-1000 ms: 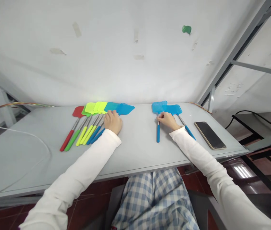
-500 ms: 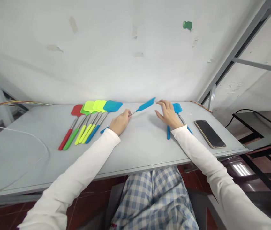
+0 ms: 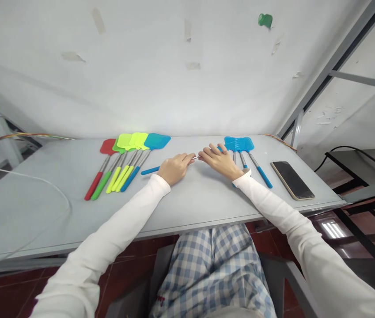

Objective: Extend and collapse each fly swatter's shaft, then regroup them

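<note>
Both my hands are on one blue fly swatter [image 3: 150, 170] above the middle of the table. My left hand [image 3: 175, 169] is closed around it, the blue handle sticking out to the left. My right hand [image 3: 219, 161] pinches the thin metal rod close to the left fingers. The held swatter's head is mostly hidden behind my right hand. Just beyond that hand several blue fly swatters [image 3: 260, 171] lie with their heads overlapping. At the left is a fanned row of fly swatters: a red one [image 3: 107, 146], a green one [image 3: 101, 185], yellow ones [image 3: 126, 141] and a blue one [image 3: 157, 141].
A smartphone [image 3: 292, 180] lies on the grey table [image 3: 187, 207] at the right. A white cable [image 3: 51, 181] curves across the left side. The white wall [image 3: 160, 97] rises behind the table, with a metal frame [image 3: 320, 84] to the right.
My right hand has moved left and closed on the rod of the swatter in my left hand. That swatter has turned flatter. The blue swatters at the right are less covered.
</note>
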The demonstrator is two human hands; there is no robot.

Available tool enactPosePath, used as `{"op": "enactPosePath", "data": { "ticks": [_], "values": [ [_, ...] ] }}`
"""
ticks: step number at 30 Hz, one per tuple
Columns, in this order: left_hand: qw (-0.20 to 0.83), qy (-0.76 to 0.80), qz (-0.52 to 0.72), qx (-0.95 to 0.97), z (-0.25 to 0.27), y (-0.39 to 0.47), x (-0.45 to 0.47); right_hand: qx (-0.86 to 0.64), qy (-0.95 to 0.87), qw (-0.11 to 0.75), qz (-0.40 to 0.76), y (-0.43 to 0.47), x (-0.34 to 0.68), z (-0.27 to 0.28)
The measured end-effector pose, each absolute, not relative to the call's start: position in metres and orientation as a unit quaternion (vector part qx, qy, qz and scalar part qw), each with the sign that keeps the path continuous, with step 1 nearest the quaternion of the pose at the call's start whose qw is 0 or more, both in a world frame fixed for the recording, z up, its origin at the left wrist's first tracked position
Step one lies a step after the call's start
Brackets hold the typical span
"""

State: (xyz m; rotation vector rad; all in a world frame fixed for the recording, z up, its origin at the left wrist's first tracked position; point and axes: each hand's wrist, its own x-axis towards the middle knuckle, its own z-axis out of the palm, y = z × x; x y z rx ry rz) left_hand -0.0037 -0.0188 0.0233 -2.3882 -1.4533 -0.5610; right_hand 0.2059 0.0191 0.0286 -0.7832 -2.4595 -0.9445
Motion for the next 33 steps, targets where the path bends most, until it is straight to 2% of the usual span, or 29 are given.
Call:
{"op": "enactPosePath", "data": {
  "ticks": [5,9,12,15,17,20,23,28,30,33],
  "values": [
    [0.125,-0.527,-0.173,-0.822,0.025,-0.023,0.004,-0.283,-0.875,0.189,-0.344,0.020,0.207,0.032],
    [0.037,-0.534,-0.164,-0.829,0.027,-0.020,0.008,-0.288,-0.879,0.172,-0.340,0.023,0.210,0.031],
    [-0.084,-0.516,-0.202,-0.828,0.031,-0.014,0.008,-0.283,-0.879,0.161,-0.347,0.027,0.213,0.029],
    [-0.265,-0.466,-0.244,-0.808,0.035,-0.007,0.003,-0.286,-0.872,0.169,-0.360,0.035,0.222,0.027],
    [-0.386,-0.432,-0.230,-0.782,0.037,-0.002,-0.006,-0.298,-0.862,0.183,-0.366,0.044,0.233,0.027],
    [-0.461,-0.419,-0.192,-0.758,0.041,0.007,-0.025,-0.357,-0.838,0.209,-0.355,0.059,0.258,0.031],
    [-0.396,-0.428,-0.195,-0.789,0.044,0.012,-0.041,-0.428,-0.807,0.236,-0.330,0.069,0.280,0.038],
    [-0.114,-0.510,-0.206,-0.827,0.036,0.011,-0.046,-0.453,-0.802,0.256,-0.293,0.052,0.261,0.036],
    [-0.006,-0.523,-0.208,-0.827,0.031,0.007,-0.044,-0.416,-0.835,0.226,-0.281,0.037,0.235,0.031],
    [0.090,-0.491,-0.219,-0.838,0.025,0.003,-0.040,-0.360,-0.880,0.171,-0.257,0.019,0.202,0.024]
  ]
}}
